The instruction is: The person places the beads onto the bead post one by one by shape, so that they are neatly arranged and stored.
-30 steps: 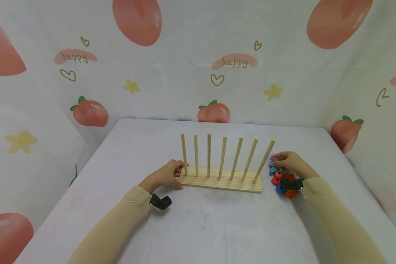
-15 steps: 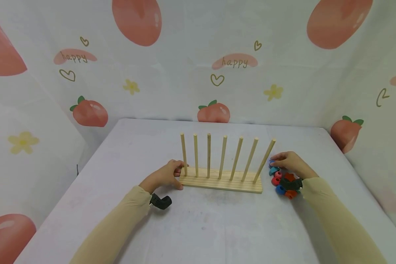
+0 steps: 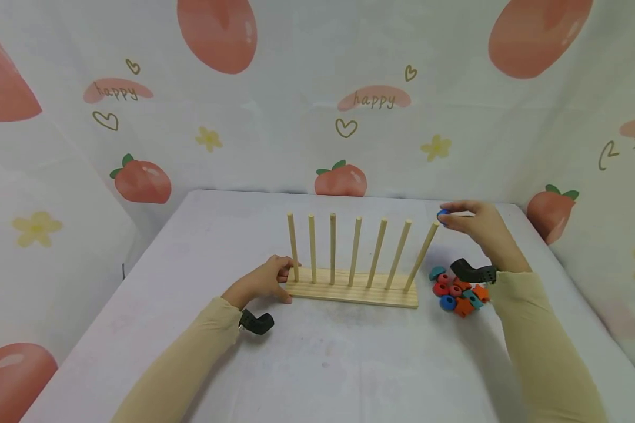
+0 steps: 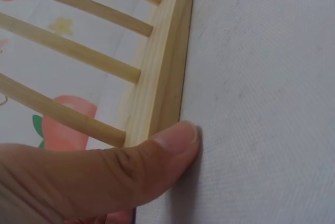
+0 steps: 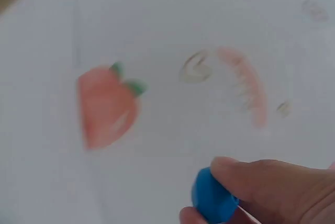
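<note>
A wooden peg rack [image 3: 351,292] with several upright pegs stands mid-table, and no beads are on the pegs. My left hand [image 3: 264,281] grips the left end of its base. In the left wrist view the thumb [image 4: 175,140] presses the base's front edge; the other fingers are mostly hidden. My right hand [image 3: 481,230] pinches a small blue bead [image 5: 212,198] between thumb and fingers, up beside the tip of the rightmost peg [image 3: 422,257]. Whether bead and peg touch cannot be told.
A loose pile of red, orange, teal and blue beads [image 3: 463,306], some star-shaped, lies right of the rack on the white-covered table [image 3: 323,364]. A peach-printed cloth [image 3: 275,129] hangs behind the table and along its sides.
My right hand has lifted the blue bead from the far end of the pile up to the rightmost peg's tip, uncovering more of the pile. The left hand stays on the rack.
</note>
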A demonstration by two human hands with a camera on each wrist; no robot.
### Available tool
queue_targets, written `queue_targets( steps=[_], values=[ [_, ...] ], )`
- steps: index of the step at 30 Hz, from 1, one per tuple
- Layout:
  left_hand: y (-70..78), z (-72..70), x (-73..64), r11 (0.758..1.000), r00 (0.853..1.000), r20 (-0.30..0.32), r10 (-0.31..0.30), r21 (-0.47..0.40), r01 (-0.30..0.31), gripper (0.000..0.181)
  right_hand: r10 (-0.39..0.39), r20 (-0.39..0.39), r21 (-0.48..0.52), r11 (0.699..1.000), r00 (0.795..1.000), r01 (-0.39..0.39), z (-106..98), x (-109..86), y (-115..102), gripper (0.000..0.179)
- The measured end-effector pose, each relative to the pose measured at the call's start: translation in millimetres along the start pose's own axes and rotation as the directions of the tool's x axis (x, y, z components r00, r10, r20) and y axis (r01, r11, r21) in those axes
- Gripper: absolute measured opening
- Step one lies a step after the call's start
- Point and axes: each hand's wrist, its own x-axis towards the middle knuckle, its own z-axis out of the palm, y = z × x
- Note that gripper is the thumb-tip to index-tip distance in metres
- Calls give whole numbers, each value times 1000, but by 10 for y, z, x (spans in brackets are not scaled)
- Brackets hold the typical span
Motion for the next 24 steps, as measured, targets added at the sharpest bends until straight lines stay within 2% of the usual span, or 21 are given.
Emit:
queue_targets(
  steps=[2, 4, 6, 7, 9, 10, 17, 20, 22, 24],
  values=[
    [-2, 1, 3, 1000, 1000, 1, 3, 5, -3, 78, -52, -62, 97, 994, 997, 58, -28, -98, -196, 54],
    [-4, 4, 6, 1000, 1000, 3, 4, 7, -4, 77, -129, -129, 243, 957, 983, 158, -27, -184, -380, 44],
    [-3, 6, 7, 1000, 1000, 1, 2, 13, -2, 78, -207, -180, 365, 894, 962, 260, -4, -265, -561, 35],
    [-2, 6, 8, 1000, 1000, 1, -1, 15, 1, 78, -245, -200, 423, 852, 949, 309, 14, -304, -646, 33],
    [0, 7, 8, 1000, 1000, 0, -6, 15, 6, 78, -309, -231, 516, 765, 922, 386, 65, -375, -797, 32],
    [2, 5, 7, 1000, 1000, -1, -8, 16, 8, 78, -329, -238, 539, 738, 914, 406, 92, -411, -872, 33],
    [4, -2, 4, 1000, 1000, 4, 4, 10, -4, 78, -422, -271, 521, 692, 865, 501, 299, -554, -1207, 31],
    [-4, -1, 5, 1000, 1000, 3, 7, 14, -7, 78, -475, -275, 531, 650, 836, 544, 430, -555, -1294, 31],
    [-10, -1, 9, 1000, 1000, 4, 5, 22, -6, 78, -510, -304, 529, 612, 805, 588, 551, -539, -1334, 31],
    [-10, -2, 10, 1000, 1000, 2, -5, 23, 5, 78, -560, -359, 494, 565, 747, 661, 695, -509, -1350, 31]
  ],
)
